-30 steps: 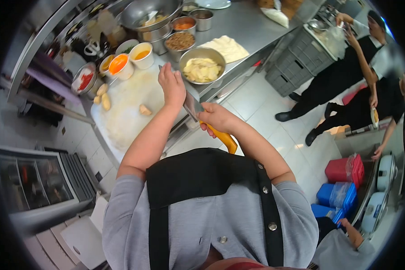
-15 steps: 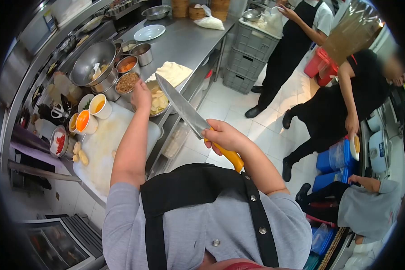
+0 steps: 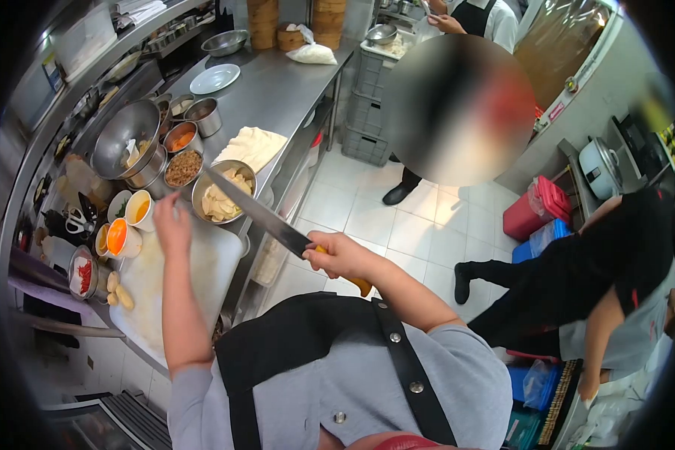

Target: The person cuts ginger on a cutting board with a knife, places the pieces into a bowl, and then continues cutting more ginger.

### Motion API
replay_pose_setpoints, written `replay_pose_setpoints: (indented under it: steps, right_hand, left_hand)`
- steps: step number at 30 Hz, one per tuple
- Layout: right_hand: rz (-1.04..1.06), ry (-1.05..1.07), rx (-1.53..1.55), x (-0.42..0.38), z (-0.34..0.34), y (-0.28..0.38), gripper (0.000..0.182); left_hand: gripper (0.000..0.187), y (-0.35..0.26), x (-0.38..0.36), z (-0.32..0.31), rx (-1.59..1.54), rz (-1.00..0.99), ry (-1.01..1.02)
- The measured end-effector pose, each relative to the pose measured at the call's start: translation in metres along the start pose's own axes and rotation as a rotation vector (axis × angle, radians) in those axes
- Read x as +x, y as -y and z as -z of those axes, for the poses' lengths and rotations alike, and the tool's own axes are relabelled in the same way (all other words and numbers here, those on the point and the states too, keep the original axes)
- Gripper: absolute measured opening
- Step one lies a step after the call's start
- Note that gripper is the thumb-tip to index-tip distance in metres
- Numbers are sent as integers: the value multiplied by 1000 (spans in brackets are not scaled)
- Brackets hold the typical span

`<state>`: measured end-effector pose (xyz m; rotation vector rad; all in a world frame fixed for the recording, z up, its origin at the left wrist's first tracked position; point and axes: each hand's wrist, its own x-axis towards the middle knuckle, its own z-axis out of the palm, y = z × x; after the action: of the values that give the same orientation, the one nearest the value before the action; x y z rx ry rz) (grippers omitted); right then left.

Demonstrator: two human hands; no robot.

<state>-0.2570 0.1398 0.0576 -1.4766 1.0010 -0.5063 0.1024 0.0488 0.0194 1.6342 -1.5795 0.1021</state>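
My right hand [image 3: 337, 256] grips the yellow handle of a large knife [image 3: 259, 214], its blade angled up and left over the edge of a steel bowl of pale slices [image 3: 225, 199]. My left hand [image 3: 173, 225] hovers above the far end of a white cutting board [image 3: 154, 289], fingers apart, holding nothing. Just beyond it stands a pot of brown minced food [image 3: 183, 168]. White cups with orange contents [image 3: 125, 238] and yellow contents [image 3: 139, 209] stand left of that hand. A folded cream cloth [image 3: 250, 148] lies behind the bowl.
Pale oblong pieces [image 3: 120, 291] and a container with red bits [image 3: 82, 276] are at the board's left. Steel pots, a large steel bowl [image 3: 126, 140] and a white plate [image 3: 214, 79] stand farther back. Co-workers stand on the right, beyond the tiled floor [image 3: 367, 217].
My left hand has left the pot of brown minced food, drawn back toward the board and opened. My right hand with the knife has shifted left and lower. The view has turned; one co-worker has moved nearer.
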Motion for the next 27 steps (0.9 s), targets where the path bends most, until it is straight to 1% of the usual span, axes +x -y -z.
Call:
replay_pose_setpoints:
  steps: [2, 4, 6, 7, 9, 12, 13, 15, 16, 17, 18, 19, 20, 22, 23, 24, 26, 27]
  right_hand:
    - [2, 35, -102, 1, -3, -5, 20]
    - [20, 61, -192, 3, -6, -9, 23]
    - [66, 94, -275, 11, -12, -15, 24]
    - [16, 125, -296, 11, -13, -9, 23]
    - [86, 138, -353, 21, -21, -12, 22]
    - [137, 176, -407, 35, -35, -9, 21]
    - [145, 194, -421, 38, -37, -8, 21]
    - [247, 162, -454, 45, -41, -15, 22]
    - [300, 161, -464, 50, -47, -19, 22]
    - [280, 162, -447, 53, -49, -21, 22]
    - [259, 186, -423, 55, -51, -25, 22]
    - [153, 194, -363, 55, -54, -25, 21]
    - [49, 210, -317, 56, -57, -26, 21]
    - [189, 160, -455, 60, -61, -35, 20]
    - [200, 152, -465, 60, -63, -38, 20]
    - [211, 132, -474, 60, -66, -38, 20]
    - [56, 161, -421, 55, -74, -24, 20]
    - [28, 171, -393, 52, -77, -19, 20]
  left_hand:
    - [33, 42, -30, 32, 169, 118, 71]
    - [35, 73, -62, 60, 321, 353, 212]
    - [33, 94, -91, 73, 350, 508, 299]
    - [33, 99, -103, 76, 265, 501, 327]
    - [33, 94, -119, 78, 92, 484, 379]
    - [30, 85, -124, 72, -106, 575, 332]
    - [33, 81, -125, 71, -127, 575, 334]
    - [41, 72, -129, 69, -164, 586, 335]
    - [46, 72, -132, 70, -93, 467, 362]
    - [52, 75, -137, 76, -9, 366, 388]
    - [61, 78, -139, 77, -7, 377, 417]
    - [59, 83, -141, 77, -30, 366, 423]
    - [58, 75, -141, 78, -66, 368, 377]
    - [56, 70, -139, 76, -52, 432, 346]
    - [60, 62, -135, 80, -68, 482, 373]
    - [60, 57, -133, 79, -220, 494, 334]
    - [59, 44, -133, 81, -461, 681, 251]
    - [59, 46, -134, 83, -373, 684, 266]
